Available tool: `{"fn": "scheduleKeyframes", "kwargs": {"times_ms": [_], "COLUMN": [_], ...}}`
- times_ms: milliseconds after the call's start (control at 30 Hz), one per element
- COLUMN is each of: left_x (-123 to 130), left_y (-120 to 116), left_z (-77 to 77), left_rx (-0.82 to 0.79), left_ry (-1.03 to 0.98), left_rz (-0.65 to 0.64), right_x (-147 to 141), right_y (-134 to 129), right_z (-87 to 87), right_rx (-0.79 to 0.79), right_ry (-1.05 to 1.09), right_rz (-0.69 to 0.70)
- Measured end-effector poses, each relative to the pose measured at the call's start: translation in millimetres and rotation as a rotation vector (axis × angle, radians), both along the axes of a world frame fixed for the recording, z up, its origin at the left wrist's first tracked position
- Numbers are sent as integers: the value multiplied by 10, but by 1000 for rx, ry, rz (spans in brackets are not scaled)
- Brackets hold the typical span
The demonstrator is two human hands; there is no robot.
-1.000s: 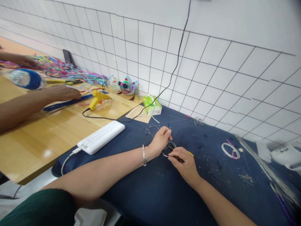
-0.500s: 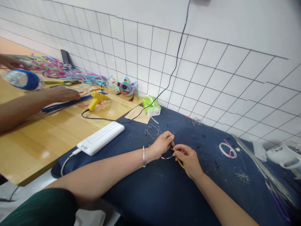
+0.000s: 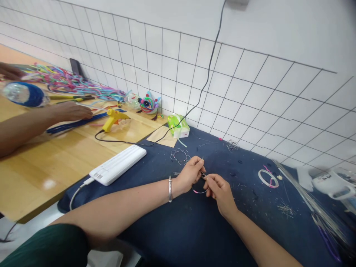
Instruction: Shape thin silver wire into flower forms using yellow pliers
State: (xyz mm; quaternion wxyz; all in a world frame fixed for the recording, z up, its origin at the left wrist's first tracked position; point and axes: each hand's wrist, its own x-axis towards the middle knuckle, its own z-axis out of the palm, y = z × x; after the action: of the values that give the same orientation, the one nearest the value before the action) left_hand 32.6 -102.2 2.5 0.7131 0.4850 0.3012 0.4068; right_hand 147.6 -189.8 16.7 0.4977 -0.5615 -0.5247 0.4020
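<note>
My left hand (image 3: 191, 172), with a silver bangle at its wrist, is closed, thumb and fingers pinching a thin wire ring (image 3: 196, 192) that bears a pink band. The ring hangs below the fingertips. Close against it, my right hand (image 3: 220, 190) is closed on what looks like small pliers, whose dark tip (image 3: 204, 175) shows between the hands; the handle is hidden now. A flower-shaped wire piece (image 3: 180, 157) lies on the dark blue cloth (image 3: 172, 226) beyond my left hand.
A white power bank (image 3: 118, 165) with its cable lies at left, near a yellow glue gun (image 3: 112, 119). Another person's hand (image 3: 73, 111) rests by blue stems. A tissue pack (image 3: 178, 125) stands behind. At right are a tape roll (image 3: 267, 178), wire bits (image 3: 286, 209) and long wires (image 3: 303, 193).
My right hand has turned slightly and the yellow handle under it is out of sight. The ring has shifted a little. The view has moved slightly; the other person's hands stay about where they were.
</note>
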Motion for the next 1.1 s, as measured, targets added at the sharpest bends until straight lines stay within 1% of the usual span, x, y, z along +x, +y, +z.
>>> {"fn": "scheduleKeyframes", "kwargs": {"times_ms": [100, 233, 300, 400, 500, 633, 733, 800, 900, 1000, 1100], "left_x": [-3, -22, -41, -79, -118, -132, -113, -102, -107, -137, -166], "left_y": [12, 79, 138, 234, 305, 327, 306, 289, 278, 296, 332], "left_z": [-8, 6, 23, 61, 99, 110, 96, 101, 147, 215, 254], "left_rx": [16, 84, 113, 123, 136, 159, 190, 245, 351, 458, 547], "left_ry": [3, 14, 30, 55, 60, 65, 60, 61, 76, 162, 268], "left_rz": [-17, -24, -56, -136, -178, -208, -202, -185, -188, -248, -350], "right_x": [-23, 24, 62, 105, 131, 166, 190, 199, 205, 210, 213], "right_y": [-8, 32, 58, 91, 110, 122, 130, 137, 148, 157, 161], "right_z": [9, -20, -34, -40, -39, -61, -93, -109, -118, -114, -106], "right_rx": [-35, -45, -37, -41, -40, -47, -67, -80, -85, -87, -98], "right_ry": [-4, -30, -43, -38, -21, -14, 7, 22, 33, 33, 33], "right_rz": [13, -26, -49, -73, -85, -89, -89, -86, -86, -89, -89]}}
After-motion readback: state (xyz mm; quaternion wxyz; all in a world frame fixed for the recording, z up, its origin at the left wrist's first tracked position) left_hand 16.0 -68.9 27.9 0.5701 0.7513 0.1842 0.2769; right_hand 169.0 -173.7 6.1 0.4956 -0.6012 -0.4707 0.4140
